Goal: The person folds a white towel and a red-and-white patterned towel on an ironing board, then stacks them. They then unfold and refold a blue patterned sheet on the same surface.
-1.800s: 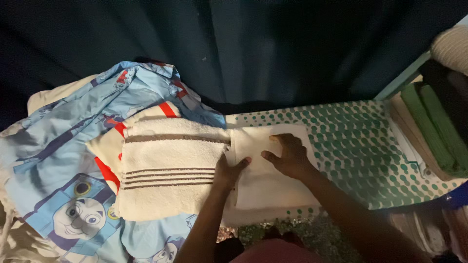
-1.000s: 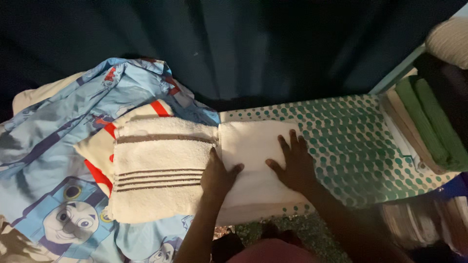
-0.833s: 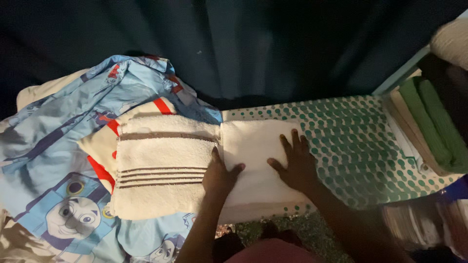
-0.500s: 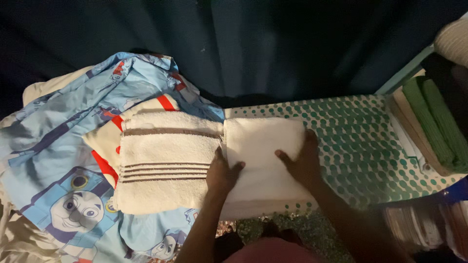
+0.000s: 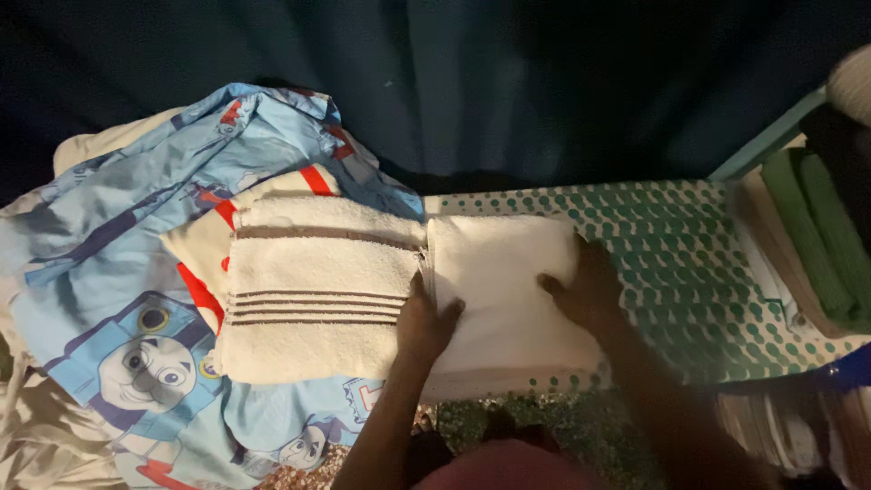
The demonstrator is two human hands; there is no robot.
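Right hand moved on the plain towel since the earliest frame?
Yes. The right hand slid from the middle of the plain white towel to its right edge, toward the green-dotted cover.

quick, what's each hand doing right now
Left hand: open, pressed flat on the plain folded towel, holding nothing.
Right hand: open, flat on the same towel's right edge.

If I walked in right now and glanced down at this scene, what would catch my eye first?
Most likely the two hands pressed on a folded white towel at the middle: the left hand on its left edge, the right hand on its right edge. It lies on a green-dotted ironing board. Just left sits a cream towel with brown stripes, on bright blue cartoon train bedding.
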